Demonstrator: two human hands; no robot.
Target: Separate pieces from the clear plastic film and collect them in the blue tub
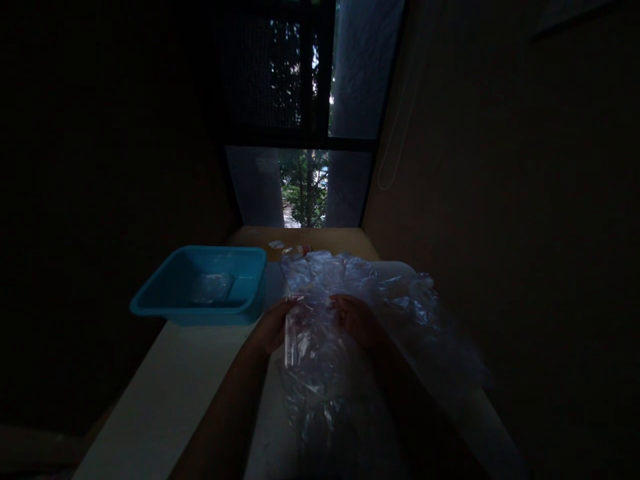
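Between my hands is a clear plastic bag (pixel 305 340), crinkled and shiny, hanging down toward the table's near side. My left hand (pixel 275 325) is closed on its left edge. On the other side my right hand (pixel 355 319) pinches the plastic, its fingers curled inward. Just beyond my hands lies a pile of similar clear bags (pixel 325 267). More loose plastic (pixel 415 300) spreads to the right, past my right forearm. Dim light hides the fine detail of my fingertips.
A blue plastic basin (pixel 250 310) stands at the table's left, with a clear flat packet (pixel 213 287) inside. The white table (pixel 165 380) runs toward a wooden sill (pixel 350 240) with small scraps on it. Behind is a window (pixel 305 187); a cord loop (pixel 387 187) hangs at right.
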